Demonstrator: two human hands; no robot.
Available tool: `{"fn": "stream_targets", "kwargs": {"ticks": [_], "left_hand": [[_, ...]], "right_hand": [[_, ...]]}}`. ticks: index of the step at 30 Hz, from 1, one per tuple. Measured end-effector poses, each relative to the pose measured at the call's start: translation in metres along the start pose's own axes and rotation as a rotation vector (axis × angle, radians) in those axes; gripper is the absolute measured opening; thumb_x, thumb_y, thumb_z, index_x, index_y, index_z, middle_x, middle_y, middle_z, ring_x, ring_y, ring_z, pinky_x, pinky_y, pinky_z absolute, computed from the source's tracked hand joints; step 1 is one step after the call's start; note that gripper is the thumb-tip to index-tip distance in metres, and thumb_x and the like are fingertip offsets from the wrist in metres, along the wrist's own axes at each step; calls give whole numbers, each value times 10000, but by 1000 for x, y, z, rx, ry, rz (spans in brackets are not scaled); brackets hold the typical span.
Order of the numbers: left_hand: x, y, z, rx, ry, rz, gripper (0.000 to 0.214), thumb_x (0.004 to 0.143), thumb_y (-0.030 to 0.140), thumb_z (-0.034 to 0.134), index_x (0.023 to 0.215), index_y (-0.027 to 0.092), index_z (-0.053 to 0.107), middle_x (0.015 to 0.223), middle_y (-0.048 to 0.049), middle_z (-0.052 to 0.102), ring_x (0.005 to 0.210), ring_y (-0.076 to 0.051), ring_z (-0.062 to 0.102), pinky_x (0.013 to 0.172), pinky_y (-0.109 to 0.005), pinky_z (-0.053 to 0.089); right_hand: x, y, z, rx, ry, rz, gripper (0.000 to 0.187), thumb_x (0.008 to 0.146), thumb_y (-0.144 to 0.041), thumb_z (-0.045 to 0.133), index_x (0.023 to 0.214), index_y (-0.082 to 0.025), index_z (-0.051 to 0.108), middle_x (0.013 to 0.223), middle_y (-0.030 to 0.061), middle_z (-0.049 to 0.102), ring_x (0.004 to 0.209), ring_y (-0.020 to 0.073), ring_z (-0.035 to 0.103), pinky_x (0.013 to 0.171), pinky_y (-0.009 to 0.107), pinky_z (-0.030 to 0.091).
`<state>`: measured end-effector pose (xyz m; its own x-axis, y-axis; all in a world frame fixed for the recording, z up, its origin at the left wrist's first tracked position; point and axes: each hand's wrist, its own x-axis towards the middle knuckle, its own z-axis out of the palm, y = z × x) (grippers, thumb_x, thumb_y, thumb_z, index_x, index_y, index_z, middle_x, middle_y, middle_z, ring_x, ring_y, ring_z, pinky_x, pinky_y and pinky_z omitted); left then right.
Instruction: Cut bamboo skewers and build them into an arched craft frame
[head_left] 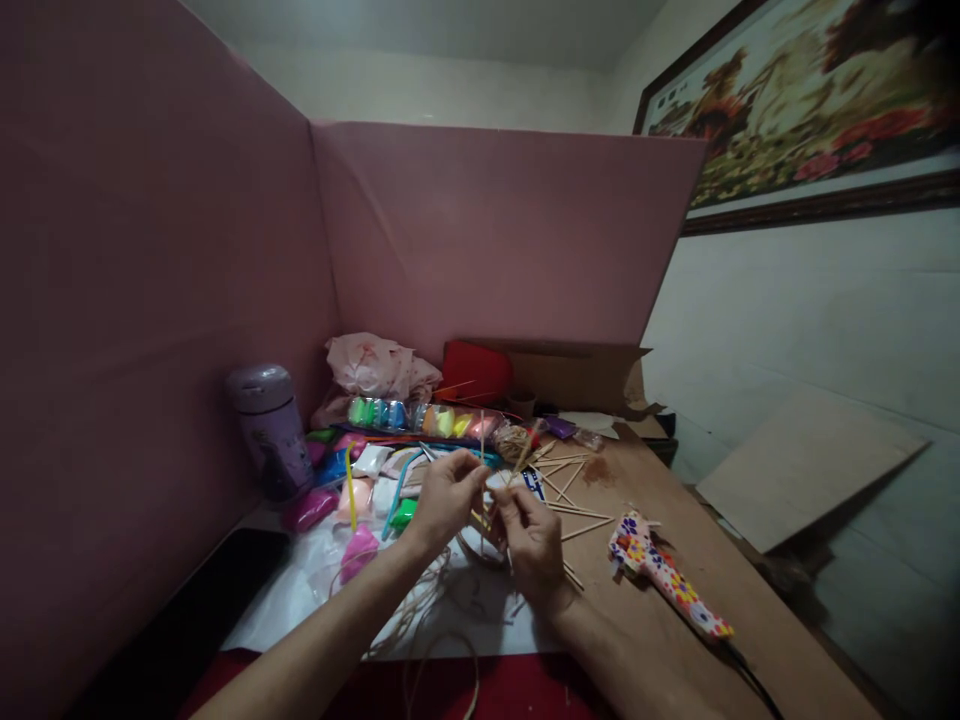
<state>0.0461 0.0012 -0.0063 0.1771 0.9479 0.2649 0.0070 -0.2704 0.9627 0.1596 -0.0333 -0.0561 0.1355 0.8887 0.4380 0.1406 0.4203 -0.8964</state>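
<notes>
Risk: the wooden sticks (482, 445), pinched upright just above the counter (637, 650), may slip or snap if either pinch twists, and the loose cord (435, 590) below could snag them. Left hand (444, 495): grip closed on the sticks, fingers curled. Right hand (534, 540): grip closed on their lower ends, knuckles up.

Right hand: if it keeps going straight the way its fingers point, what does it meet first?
Most likely the thin wooden sticks that both hands pinch, and right behind them the left hand. The right hand points toward it across the sticks; the gap looks tiny, though depth is unclear.
</notes>
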Motion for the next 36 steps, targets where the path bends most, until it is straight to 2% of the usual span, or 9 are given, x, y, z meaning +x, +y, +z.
{"fn": "stream_targets", "kwargs": {"ticks": [3,6,8,11,15,21,25,29,36], "left_hand": [[7,8,9,-40,28,-7,213,732,340,570,673,155,484,424,48,494,337,-69,436,341,-168,318],[14,5,18,-117,17,-48,250,719,385,580,699,160,473,417,47,500,317,-82,440,307,-170,309],[17,0,21,-153,9,-64,269,698,397,602,694,157,480,425,44,504,328,-88,452,305,-175,318],[16,-3,19,-166,22,-68,265,668,378,632,669,142,512,444,36,512,351,-85,454,323,-181,328],[9,3,8,-181,9,-28,249,650,348,664,635,130,545,471,34,516,393,-70,452,381,-185,345],[-9,3,-8,-198,-70,48,218,701,318,645,643,138,537,486,43,471,405,-54,402,400,-187,311],[-16,4,-12,-178,-130,103,165,725,292,629,690,141,574,583,6,533,487,-78,456,473,-209,365],[-15,4,-14,18,-143,257,77,713,196,617,666,135,616,663,-32,569,641,-119,511,600,-232,400],[-4,-28,-17,152,-119,286,95,646,83,515,579,137,555,559,-2,523,552,-96,450,526,-207,338]], "right_hand": [[9,-9,-13,25,249,-104,257,896,-409,419,811,-191,527,630,-6,517,499,106,489,457,217,399],[20,-9,-24,-47,314,-125,256,894,-407,423,816,-187,529,589,-22,478,467,100,448,443,215,374],[25,-5,-28,-139,255,-106,264,886,-402,436,779,-185,543,546,-32,451,447,99,418,428,213,342],[26,3,-26,-207,89,-92,268,873,-372,454,717,-187,568,525,-27,455,455,107,421,432,216,327],[18,4,-16,-209,-129,-156,222,855,-274,485,683,-188,595,599,3,520,540,126,489,514,233,381],[4,-4,-9,-174,-337,-184,154,811,-126,473,719,-200,572,662,1,546,593,129,519,566,234,402],[0,-3,-9,-240,-341,-274,159,789,-79,453,753,-205,543,703,10,534,640,141,501,587,242,388],[2,2,-9,-334,-282,-346,129,822,-102,444,800,-192,534,731,24,538,666,145,501,607,247,379],[9,12,-8,-386,-395,-250,144,849,-127,459,742,-173,542,710,18,551,684,142,510,622,235,368]]}}
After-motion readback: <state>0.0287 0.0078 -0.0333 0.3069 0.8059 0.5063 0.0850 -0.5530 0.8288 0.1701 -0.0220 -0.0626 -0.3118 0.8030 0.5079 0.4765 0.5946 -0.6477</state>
